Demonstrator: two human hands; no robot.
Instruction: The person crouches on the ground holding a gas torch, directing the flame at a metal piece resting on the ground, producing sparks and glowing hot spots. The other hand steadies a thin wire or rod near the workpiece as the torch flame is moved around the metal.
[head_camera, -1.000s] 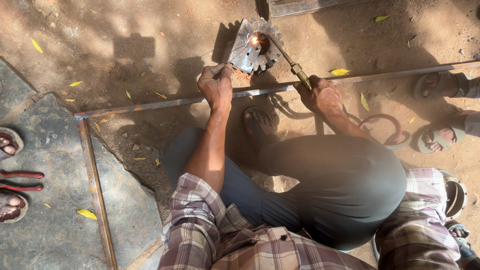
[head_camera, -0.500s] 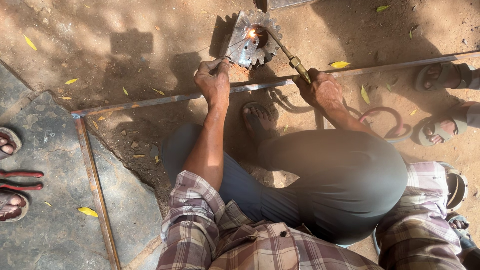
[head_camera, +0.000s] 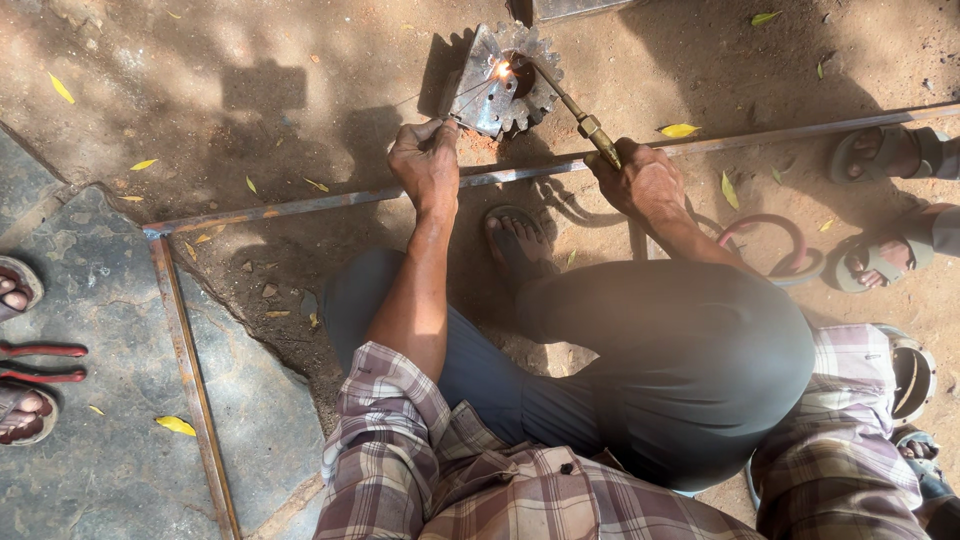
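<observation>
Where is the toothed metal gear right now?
In the head view, the toothed metal gear lies on the dirt at top centre, just beyond the long metal bar, with the torch flame on it.

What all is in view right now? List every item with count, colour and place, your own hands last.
toothed metal disc: one, grey, on the dirt at top centre, glowing spot on it
torch: one, brass, tip at the disc
filler rod: one, thin, running to the glowing spot
long metal bar: one, rusty grey, across the ground
hose: one, red, looped on the dirt at right
yellow leaves: several, scattered
bystanders' sandalled feet: at right and left edges
left hand: holds the filler rod
right hand: grips the torch
</observation>
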